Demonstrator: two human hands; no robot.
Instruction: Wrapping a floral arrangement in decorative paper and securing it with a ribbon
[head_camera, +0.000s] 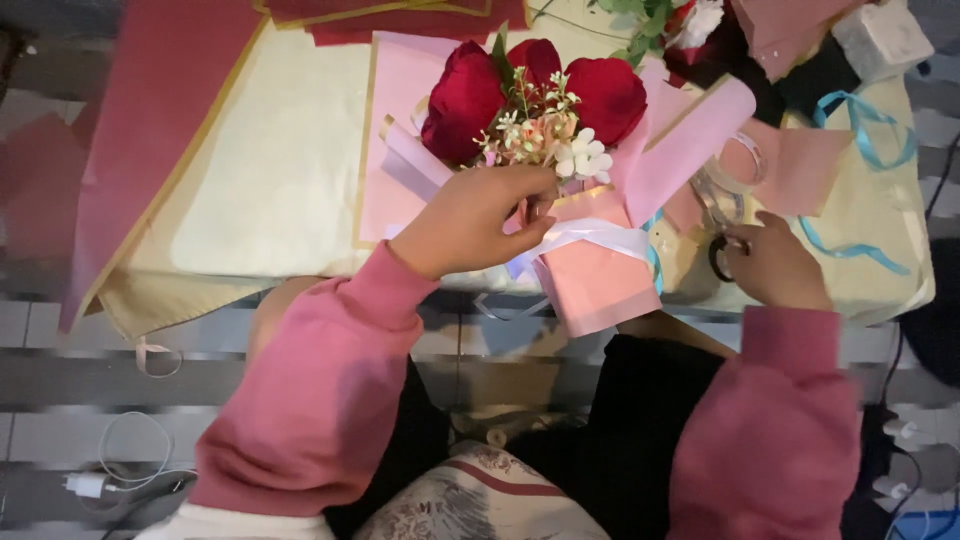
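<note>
The bouquet is the reference item: three dark red roses with small white and peach blossoms at the centre, wrapped in pink paper and bound below the flowers with a white ribbon. It lies on the surface, flower heads pointing away from the person, wrapped stem end overhanging the near edge

Left hand: closed around the bouquet just below the blossoms, fingers curled over the wrap, thumb side toward the ribbon. The hand holds the bouquet; the sleeve is pink

Right hand: to the right of the bouquet, well apart from it, resting on the surface with fingers curled narrow at the black handle of a pair of scissors. Whether the fingers pass through the handle loop cannot be told; the blades point away from the person

Items around the bouquet:
- Beneath and left of it: a cream paper sheet with a gold edge, and a pale pink sheet touching the wrap
- Far left of it: a dark pink sheet lying at an angle over the surface edge
- Right of it, just beside the roses: a rolled pink sheet
- Further right: loose light blue ribbon and a pink paper square
- Beyond it, at the far edge: green foliage with a white flower
- Below left, on the floor: a white charger with cable
</note>
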